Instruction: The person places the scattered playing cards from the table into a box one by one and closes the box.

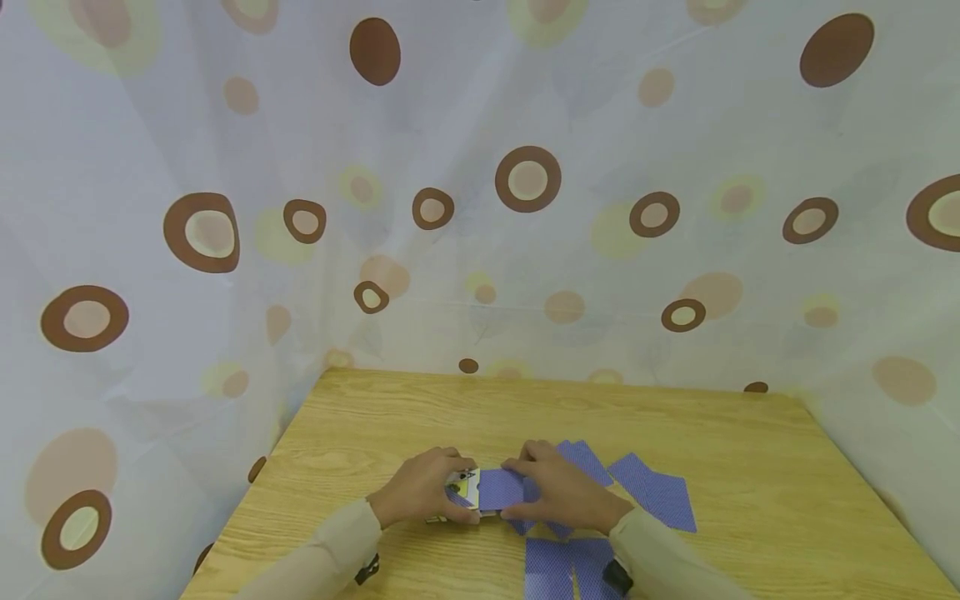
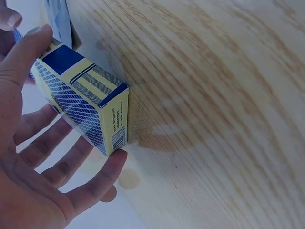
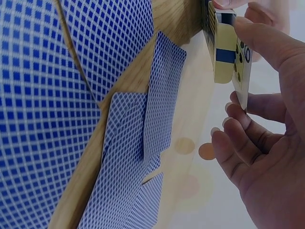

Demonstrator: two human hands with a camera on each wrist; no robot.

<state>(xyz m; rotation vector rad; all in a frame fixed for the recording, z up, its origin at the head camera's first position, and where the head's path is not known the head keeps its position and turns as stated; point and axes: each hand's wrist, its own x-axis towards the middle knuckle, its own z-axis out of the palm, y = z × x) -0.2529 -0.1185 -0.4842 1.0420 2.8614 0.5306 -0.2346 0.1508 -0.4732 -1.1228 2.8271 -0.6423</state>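
Note:
My left hand (image 1: 420,490) grips a blue-and-cream playing-card box (image 2: 76,102) between thumb and fingers, close over the wooden table. One end of the box has a barcode and small print. A blue-backed playing card (image 1: 500,489) is at the box's right end, pinched by my right hand (image 1: 570,493). In the right wrist view, the card's white face with dark pips (image 3: 244,67) lies alongside a cream flap (image 3: 225,57) of the box. How far any cards sit inside the box is hidden.
Face-down blue-checked cards lie spread on the wooden table (image 1: 390,417): some behind my right hand (image 1: 581,461), an overlapping group to the right (image 1: 663,498), others near the front edge (image 1: 549,571). A dotted curtain (image 1: 465,250) hangs behind and beside the table.

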